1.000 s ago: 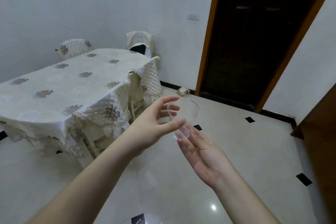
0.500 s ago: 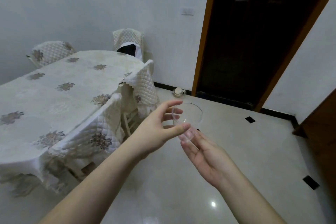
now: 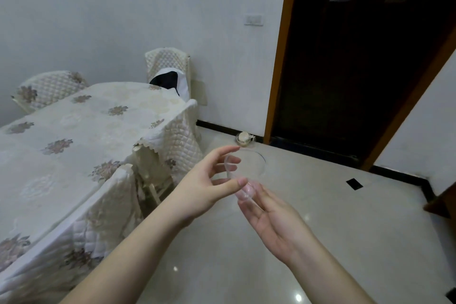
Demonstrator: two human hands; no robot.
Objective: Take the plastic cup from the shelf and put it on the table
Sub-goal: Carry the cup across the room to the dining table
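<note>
The clear cup is in mid-air over the floor, right of the bench and not touching it. It tilts, its wide mouth turned up and away, its narrow base down toward the person.

The left hand grips the cup's side: the thumb presses near the base, the forefinger arches over the rim, the other fingers curl against the near wall. The right hand lies open, palm up, under the base; its fingertips touch the bottom, supporting rather than pinching.

The bench wears a cream cloth with flower patches. Quilted chairs stand along it. A small pot sits on the floor by the wall, beside the dark door.
</note>
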